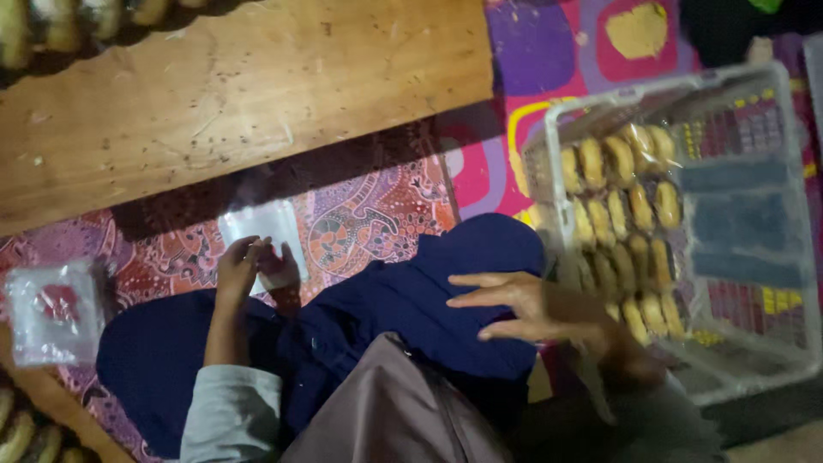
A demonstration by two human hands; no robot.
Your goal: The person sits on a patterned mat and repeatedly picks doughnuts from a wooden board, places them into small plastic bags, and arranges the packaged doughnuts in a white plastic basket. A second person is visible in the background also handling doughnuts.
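The left hand (244, 266) pinches a clear thin plastic bag (266, 236) over the patterned floor mat (377, 214). The right hand (514, 304) rests open on dark blue cloth (429, 291), near a clear plastic crate (797, 343) of bagged golden pastries (621, 214). Such a light pinch could let the flimsy bag slip.

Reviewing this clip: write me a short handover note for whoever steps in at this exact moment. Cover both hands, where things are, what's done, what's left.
Left hand: fingers pinching a clear plastic bag on the patterned mat; bag looks empty.
Right hand: open, empty, resting over the dark blue cloth on the lap, beside the clear plastic crate.
Crate holds rows of yellowish pastries, apparently already wrapped.
A stack of clear bags lies at far left; a wooden board sits ahead.
Done: some pastries stowed in the crate.
Left: the pinched bag is unfilled.
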